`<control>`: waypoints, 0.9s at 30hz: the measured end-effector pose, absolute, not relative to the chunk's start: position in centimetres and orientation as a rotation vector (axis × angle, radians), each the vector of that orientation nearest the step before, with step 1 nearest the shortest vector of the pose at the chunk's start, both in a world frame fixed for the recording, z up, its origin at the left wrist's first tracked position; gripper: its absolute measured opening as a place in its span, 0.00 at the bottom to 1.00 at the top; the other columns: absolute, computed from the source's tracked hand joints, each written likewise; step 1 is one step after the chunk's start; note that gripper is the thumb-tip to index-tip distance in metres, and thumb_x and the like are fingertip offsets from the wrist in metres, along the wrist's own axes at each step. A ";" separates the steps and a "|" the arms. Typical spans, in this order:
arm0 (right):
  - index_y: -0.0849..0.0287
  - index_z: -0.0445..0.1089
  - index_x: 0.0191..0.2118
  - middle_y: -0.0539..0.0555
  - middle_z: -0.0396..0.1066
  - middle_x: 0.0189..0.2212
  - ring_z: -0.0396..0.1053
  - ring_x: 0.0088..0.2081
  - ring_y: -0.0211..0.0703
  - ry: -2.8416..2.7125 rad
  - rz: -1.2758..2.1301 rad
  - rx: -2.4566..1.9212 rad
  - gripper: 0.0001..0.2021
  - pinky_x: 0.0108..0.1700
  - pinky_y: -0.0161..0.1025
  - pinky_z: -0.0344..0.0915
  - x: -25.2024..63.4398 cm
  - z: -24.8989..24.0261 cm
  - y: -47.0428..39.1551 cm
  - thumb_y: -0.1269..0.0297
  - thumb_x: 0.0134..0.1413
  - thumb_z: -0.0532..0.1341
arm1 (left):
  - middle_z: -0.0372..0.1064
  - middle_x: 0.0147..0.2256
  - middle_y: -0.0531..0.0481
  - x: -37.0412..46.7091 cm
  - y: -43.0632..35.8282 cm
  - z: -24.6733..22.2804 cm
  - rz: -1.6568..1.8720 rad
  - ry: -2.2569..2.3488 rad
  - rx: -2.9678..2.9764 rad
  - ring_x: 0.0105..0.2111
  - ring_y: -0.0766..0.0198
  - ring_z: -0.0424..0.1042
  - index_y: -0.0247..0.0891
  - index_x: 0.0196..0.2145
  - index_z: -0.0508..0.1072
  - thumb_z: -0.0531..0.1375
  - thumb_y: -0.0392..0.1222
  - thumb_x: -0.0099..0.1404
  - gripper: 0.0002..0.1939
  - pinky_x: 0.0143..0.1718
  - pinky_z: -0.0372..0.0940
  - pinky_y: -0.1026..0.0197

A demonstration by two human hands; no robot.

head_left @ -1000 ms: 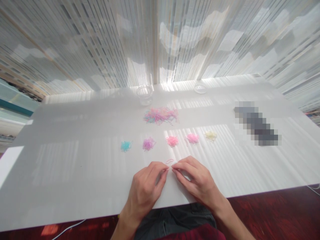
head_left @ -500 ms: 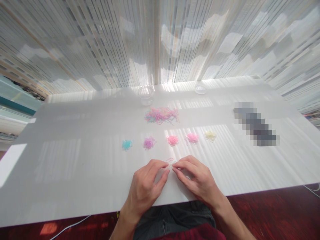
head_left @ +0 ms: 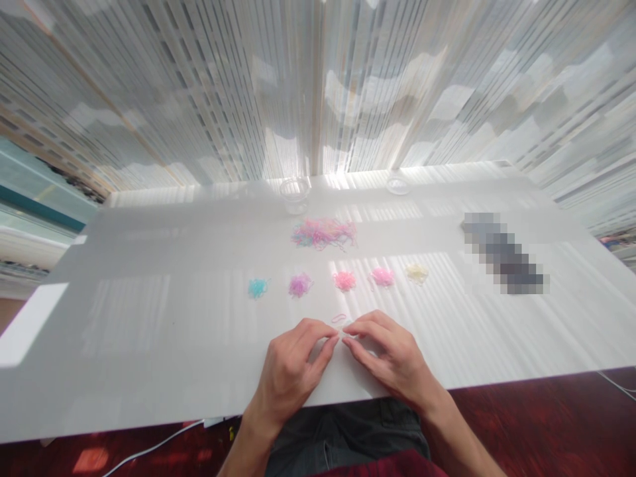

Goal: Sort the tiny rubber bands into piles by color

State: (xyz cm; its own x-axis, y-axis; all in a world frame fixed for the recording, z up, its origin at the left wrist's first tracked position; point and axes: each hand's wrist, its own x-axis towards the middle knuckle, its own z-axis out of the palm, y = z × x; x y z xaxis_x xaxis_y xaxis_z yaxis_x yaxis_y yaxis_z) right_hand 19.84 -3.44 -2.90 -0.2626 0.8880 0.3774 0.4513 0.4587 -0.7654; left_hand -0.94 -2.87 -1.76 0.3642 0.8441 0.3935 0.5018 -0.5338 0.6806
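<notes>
Near the front of the white table, my left hand (head_left: 297, 364) and my right hand (head_left: 390, 351) meet almost fingertip to fingertip. Both are pinched on a small pale rubber band, faint and mostly hidden by the fingers. Just beyond the fingertips lies a loose pink rubber band (head_left: 338, 318). Farther out, small piles of rubber bands form a row: turquoise (head_left: 258, 287), purple (head_left: 300, 285), coral pink (head_left: 344, 281), pink (head_left: 382, 277) and pale yellow (head_left: 417, 273). Behind them spreads a larger mixed-colour heap of rubber bands (head_left: 324, 234).
A clear round tub (head_left: 295, 196) stands at the table's back edge, with a clear lid (head_left: 398, 186) to its right. A blurred dark object (head_left: 504, 254) lies on the right. Striped sheer curtains (head_left: 318, 86) hang behind the white table (head_left: 149, 358).
The view has shifted slightly. My hands stay nearly in place, with the fingertips of each pressed a little closer together. The piles look the same.
</notes>
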 end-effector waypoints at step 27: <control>0.54 0.74 0.47 0.53 0.74 0.36 0.75 0.37 0.41 -1.902 0.583 -1.081 0.07 0.40 0.36 0.73 19.3 -2.6 -3.4 0.70 0.67 0.62 | 0.77 0.37 0.51 -1.1 -2.9 -2.6 1.113 1.111 2.213 0.28 0.67 0.74 0.41 0.43 0.75 0.59 0.36 0.74 0.04 0.30 0.69 0.67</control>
State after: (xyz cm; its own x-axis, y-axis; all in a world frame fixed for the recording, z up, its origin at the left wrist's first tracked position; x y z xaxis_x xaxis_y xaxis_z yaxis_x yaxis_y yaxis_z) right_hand 19.35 -3.42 -2.61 -0.2655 0.8555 0.4446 0.4598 0.5177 -0.7215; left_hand -1.13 -2.90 -2.61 0.3590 0.8067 0.4694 0.4674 -0.5907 0.6577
